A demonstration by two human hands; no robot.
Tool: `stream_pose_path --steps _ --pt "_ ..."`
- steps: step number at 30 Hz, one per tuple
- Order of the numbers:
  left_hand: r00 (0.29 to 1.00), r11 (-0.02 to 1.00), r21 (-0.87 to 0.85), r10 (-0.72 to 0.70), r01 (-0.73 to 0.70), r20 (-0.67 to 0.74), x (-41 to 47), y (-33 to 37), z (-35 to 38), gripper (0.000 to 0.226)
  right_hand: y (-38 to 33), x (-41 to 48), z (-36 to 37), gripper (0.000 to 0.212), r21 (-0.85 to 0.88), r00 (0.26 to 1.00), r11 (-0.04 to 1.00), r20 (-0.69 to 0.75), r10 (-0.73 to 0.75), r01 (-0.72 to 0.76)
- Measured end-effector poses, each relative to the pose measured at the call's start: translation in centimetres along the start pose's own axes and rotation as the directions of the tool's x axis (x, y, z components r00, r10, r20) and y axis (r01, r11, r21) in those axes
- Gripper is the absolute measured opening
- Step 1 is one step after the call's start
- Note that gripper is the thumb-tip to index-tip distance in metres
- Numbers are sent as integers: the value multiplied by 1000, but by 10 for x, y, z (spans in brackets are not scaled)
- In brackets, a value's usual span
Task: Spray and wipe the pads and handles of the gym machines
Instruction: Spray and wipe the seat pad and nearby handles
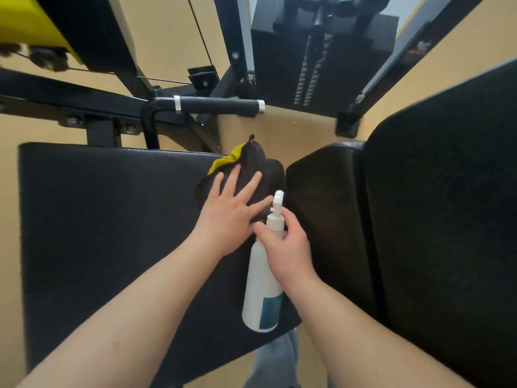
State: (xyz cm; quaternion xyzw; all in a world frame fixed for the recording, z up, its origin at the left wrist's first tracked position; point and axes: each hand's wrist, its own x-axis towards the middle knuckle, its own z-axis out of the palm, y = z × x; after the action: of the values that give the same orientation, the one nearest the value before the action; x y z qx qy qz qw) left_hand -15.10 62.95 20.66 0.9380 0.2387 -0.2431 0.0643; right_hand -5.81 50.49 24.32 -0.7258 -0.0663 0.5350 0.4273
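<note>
Presses cloth (253,163) under flat, spread left hand (229,211); grips spray bottle (263,289) in right hand (285,245). Could slide cloth off pad (98,219) at far right corner.

Large pad (98,219) and the neighbouring pads (447,191) are plain black; the cloth (253,163) is dark brown-black with a yellow patch showing at one edge. Spray bottle (261,289) is white with a teal-blue label block, and the handle (218,105) has a black grip with a white band at each end. Floor (293,127) is tan, machine frame (70,99) black, cover (28,23) yellow, weight stack (279,65) black with rows of white marks.
</note>
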Motion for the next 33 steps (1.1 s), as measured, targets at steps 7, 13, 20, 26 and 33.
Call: stream_pose_path --steps 7,13,20,26,33 --pt "970 970 -19 -241 242 42 -16 4 7 70 -12 12 9 35 -44 999 999 39 18 -16" --pt "937 936 -48 -349 348 -2 29 -22 -11 70 -29 25 21 29 -78 999 996 27 -43 45" --pt "905 902 -69 -424 426 31 3 -23 -13 80 -61 27 28 25 -183 980 968 139 -145 169" --pt "877 863 -169 -481 477 18 -91 16 30 64 -82 33 29 27 -278 968 943 218 -125 184" --pt "809 800 -136 -588 585 18 -23 -12 6 70 -92 51 34 19 -313 962 920 214 -171 233"
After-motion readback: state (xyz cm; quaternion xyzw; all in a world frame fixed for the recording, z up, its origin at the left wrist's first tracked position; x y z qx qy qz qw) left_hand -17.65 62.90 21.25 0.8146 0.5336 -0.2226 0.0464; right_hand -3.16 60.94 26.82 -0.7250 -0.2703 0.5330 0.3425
